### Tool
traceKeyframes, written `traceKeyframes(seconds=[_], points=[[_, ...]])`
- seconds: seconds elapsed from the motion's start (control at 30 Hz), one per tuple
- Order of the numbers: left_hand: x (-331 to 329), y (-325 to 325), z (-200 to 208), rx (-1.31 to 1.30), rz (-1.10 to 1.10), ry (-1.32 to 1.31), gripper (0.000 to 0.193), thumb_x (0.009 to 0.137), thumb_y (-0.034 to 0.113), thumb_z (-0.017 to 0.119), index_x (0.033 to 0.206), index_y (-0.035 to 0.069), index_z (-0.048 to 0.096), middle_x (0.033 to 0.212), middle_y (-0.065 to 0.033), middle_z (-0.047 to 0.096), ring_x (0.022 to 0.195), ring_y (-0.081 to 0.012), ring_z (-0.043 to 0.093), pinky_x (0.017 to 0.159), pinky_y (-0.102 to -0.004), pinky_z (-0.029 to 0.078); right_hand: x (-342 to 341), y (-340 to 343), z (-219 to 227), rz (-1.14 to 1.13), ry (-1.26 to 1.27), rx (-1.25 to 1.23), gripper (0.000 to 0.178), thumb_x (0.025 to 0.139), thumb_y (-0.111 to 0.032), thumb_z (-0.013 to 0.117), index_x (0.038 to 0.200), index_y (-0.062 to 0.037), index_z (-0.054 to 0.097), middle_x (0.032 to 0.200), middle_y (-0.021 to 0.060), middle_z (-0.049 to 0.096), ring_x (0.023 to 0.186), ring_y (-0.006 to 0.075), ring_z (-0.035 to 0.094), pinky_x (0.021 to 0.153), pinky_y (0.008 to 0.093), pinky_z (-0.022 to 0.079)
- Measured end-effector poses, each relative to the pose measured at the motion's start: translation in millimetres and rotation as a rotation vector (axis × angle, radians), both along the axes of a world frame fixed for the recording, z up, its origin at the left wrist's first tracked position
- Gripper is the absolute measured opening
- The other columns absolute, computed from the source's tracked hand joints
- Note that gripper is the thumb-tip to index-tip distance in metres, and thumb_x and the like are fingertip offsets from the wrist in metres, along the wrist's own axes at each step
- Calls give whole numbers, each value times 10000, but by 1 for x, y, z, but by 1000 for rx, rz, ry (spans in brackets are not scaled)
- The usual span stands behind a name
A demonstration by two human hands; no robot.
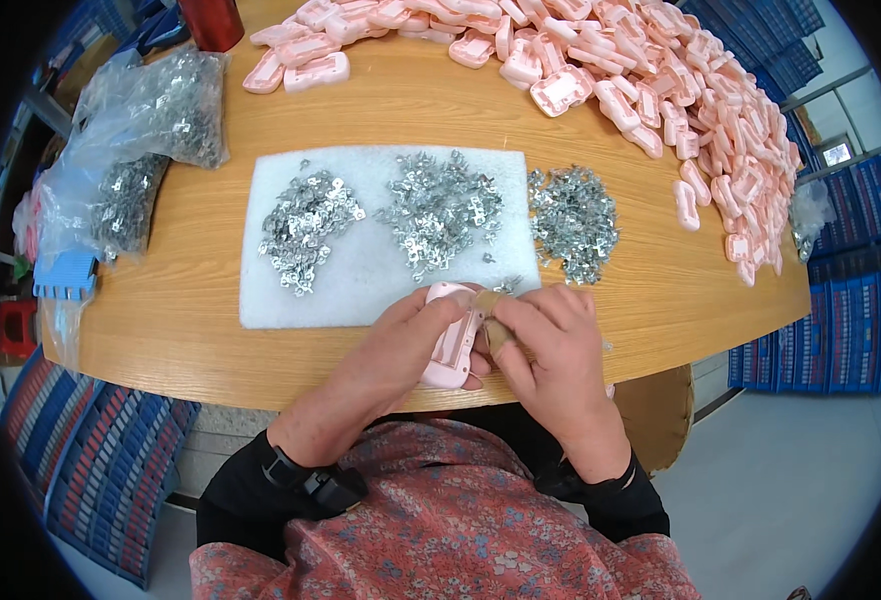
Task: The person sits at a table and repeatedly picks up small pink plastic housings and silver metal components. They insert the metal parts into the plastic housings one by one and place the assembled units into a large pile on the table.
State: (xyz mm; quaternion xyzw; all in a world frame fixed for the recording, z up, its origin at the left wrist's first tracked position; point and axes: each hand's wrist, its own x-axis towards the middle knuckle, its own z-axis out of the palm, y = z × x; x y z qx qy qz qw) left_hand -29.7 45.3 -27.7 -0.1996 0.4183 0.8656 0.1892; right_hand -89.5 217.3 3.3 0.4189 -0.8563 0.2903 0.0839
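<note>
Shell [450, 342], pink, is held tight by the left hand [397, 342]; right hand [552, 338] touches its two o'clock edge; I can't tell its grip.

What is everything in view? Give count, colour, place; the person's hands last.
table: one, brown, in front
foam sheet: one, white, centre
metal pieces: three large piles, silver, two on foam, one beside
held casing: one, pink, lower centre
loose casings: many, pink, table's far and right sides
plastic bags: at least two, clear, table's left
container: one, red, far left
racks: several, blue, both sides
patterned garment: one, reddish, lower middle
left hand: one, holding casing
right hand: one, at casing's edge
</note>
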Motion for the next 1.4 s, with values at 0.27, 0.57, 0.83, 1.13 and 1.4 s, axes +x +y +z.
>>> traceKeyframes(seconds=[0.27, 0.57, 0.83, 1.13, 1.4], points=[[1, -1, -6, 107, 31, -37, 645, 1078, 476, 166, 1318, 22, 556, 883, -158, 674, 714, -281, 694, 641, -414, 602, 1, 2, 0, 53, 35, -26, 274, 713, -103, 758, 981, -101, 702, 864, 19, 608, 839, 228, 573, 777, 387, 387], [5, -1, -13, -23, -63, 72, 580, 1084, 468, 237, 1212, 21, 584, 894, -122, 682, 704, -225, 693, 626, -354, 594, -2, -13, -3, 65, 97, -39, 267, 660, -113, 771, 897, -103, 648, 808, 23, 555, 799, 234, 547, 754, 382, 373], [6, -2, -8, -17, -82, 49, 554, 1089, 450, 271, 1136, -4, 586, 876, -119, 679, 732, -215, 696, 638, -333, 584, -11, -11, -8, 160, 35, -38, 295, 645, -117, 754, 886, -87, 587, 808, 52, 534, 795, 258, 534, 763, 397, 359], [5, -2, -6, -18, -89, 41, 553, 1087, 458, 288, 1126, -6, 587, 888, -118, 673, 728, -207, 686, 668, -329, 577, -12, -10, -9, 143, 66, -50, 286, 634, -114, 755, 869, -80, 595, 798, 53, 528, 795, 261, 532, 763, 399, 358], [8, 5, -1, -105, -54, 104, 475, 1080, 424, 339, 1118, 16, 578, 877, -73, 645, 724, -142, 653, 639, -282, 537, -12, -19, -1, 131, 143, 40, 261, 617, -89, 756, 777, -104, 551, 733, 40, 479, 756, 233, 521, 754, 388, 359]])
